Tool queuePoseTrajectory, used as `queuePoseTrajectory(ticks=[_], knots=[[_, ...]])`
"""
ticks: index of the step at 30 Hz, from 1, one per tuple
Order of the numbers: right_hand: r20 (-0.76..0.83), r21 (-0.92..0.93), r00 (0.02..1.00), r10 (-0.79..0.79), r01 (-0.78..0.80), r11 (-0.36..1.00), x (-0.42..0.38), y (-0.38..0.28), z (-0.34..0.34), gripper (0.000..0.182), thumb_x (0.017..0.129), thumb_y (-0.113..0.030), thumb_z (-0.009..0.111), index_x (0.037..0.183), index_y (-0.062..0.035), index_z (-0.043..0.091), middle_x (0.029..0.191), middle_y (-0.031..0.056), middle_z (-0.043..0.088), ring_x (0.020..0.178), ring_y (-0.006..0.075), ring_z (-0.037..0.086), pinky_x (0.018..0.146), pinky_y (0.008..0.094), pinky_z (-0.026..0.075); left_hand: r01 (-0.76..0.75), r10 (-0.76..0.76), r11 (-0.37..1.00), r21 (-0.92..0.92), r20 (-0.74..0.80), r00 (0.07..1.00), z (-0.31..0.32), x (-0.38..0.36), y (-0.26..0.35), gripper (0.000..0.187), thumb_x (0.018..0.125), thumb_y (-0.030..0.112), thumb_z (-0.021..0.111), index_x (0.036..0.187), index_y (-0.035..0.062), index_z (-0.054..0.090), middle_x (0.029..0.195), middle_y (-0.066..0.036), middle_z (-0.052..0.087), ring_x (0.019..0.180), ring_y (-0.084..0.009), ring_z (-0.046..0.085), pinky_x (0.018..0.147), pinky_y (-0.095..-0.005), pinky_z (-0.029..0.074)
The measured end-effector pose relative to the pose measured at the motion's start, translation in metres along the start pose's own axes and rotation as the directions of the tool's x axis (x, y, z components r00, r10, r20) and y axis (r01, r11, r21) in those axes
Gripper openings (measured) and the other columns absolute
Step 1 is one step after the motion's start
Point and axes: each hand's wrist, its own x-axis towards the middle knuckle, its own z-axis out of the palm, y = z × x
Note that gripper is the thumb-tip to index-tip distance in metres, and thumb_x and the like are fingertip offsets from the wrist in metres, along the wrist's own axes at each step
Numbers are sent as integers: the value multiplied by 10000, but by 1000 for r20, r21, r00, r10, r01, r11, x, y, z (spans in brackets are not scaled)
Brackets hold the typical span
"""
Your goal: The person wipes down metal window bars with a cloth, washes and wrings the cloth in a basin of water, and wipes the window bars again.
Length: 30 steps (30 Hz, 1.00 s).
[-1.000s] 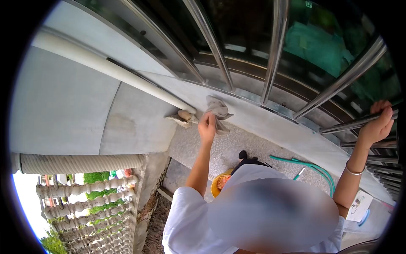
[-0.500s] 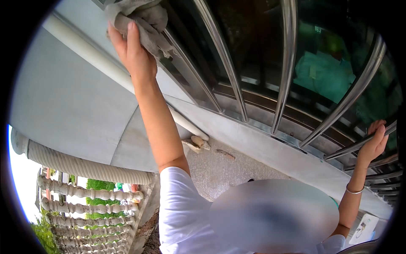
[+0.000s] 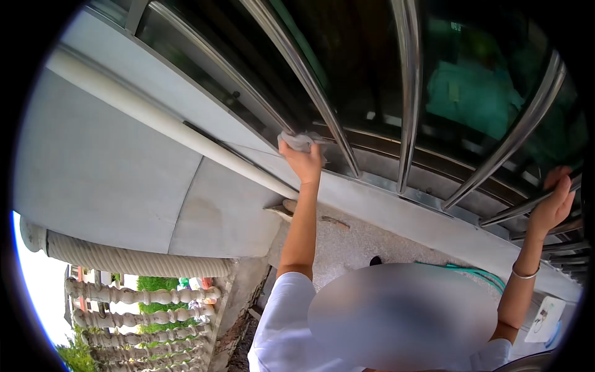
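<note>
My left hand [image 3: 302, 162] is closed on a grey cloth [image 3: 296, 141], which lies around the lower end of a shiny metal window bar [image 3: 217, 59]. Only part of the cloth shows past the fingers. At the right, my right hand [image 3: 551, 208] is wrapped round another metal bar [image 3: 509, 214], with a bangle on that wrist. Dark glass [image 3: 365, 74] stands behind the bars and shows a green-tinted reflection of a person.
A white pipe [image 3: 161, 130] runs along the pale wall. Balusters [image 3: 136, 294] stand at lower left. On the ground [image 3: 347, 242] are a brown piece of debris [image 3: 335, 221] and a green hose [image 3: 468, 270]. A blurred oval covers the lower middle.
My left hand has moved down and to the right with the cloth, from the bar's upper part to its lower end. My right hand stays at its bar.
</note>
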Motion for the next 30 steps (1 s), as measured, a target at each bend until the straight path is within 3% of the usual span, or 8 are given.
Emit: queuePoseTrajectory(ticks=[2,3,7,9,11,17,23,30], knots=[[19,24,1000,16,-16,1000,-1,4,1,201,996,-185,408,944,-10,492,780,8,421,651,80,346,591,224,285,-243,202,897,370,147,968,-11,-54,-39,657,666,76,679,1225,-52,358,1153,-263,464,1038,-434,476,903,-459,394],[0,43,1000,-4,4,999,-1,3,3,201,996,-185,408,944,-10,492,780,8,421,651,80,346,591,224,285,-26,-58,950,310,261,964,-28,-57,-19,593,671,57,658,1202,-31,408,1113,-239,498,1011,-430,492,871,-450,414],[-20,25,1000,-16,16,1000,-1,1,9,200,994,-197,439,981,-8,507,779,4,437,645,67,351,583,218,291,-115,138,980,-161,145,980,-56,4,68,398,776,21,593,1146,5,446,1139,-163,515,1109,-252,500,965,-341,373],[-24,-6,1000,17,-18,1000,-2,0,8,220,993,-221,456,999,-10,518,764,-6,440,659,65,365,589,214,299,-204,172,778,-594,-111,979,-72,96,162,434,847,115,520,1239,10,368,1188,-95,464,1115,-210,452,1015,-333,314],[-19,-5,1000,18,-18,1000,-1,0,7,231,991,-235,470,1003,-10,523,755,-13,444,669,62,376,592,212,308,-146,216,543,-827,-31,976,-85,162,241,436,892,171,518,1270,22,358,1189,-81,472,1087,-183,471,976,-323,357],[-69,-7,997,43,-43,999,-3,-4,13,195,986,-187,458,986,2,508,769,9,428,662,83,356,600,233,320,-122,163,497,-859,-45,986,-59,225,324,294,858,151,643,1106,22,553,1010,-81,608,880,-178,603,709,-285,490],[-13,2,1000,-24,24,1000,-4,3,6,229,986,-206,475,1021,12,538,772,-8,484,661,53,394,581,205,317,-282,205,722,-632,-194,959,-34,203,285,658,711,156,751,1172,-51,330,1099,-144,452,1027,-221,496,918,-340,404],[-18,13,1000,-2,3,1000,-5,2,7,206,980,-190,482,1008,5,544,768,-7,485,640,45,383,555,198,296,-187,137,919,-348,-164,977,-26,128,248,572,698,85,750,1105,22,354,1044,-101,468,984,-187,513,889,-311,428]])
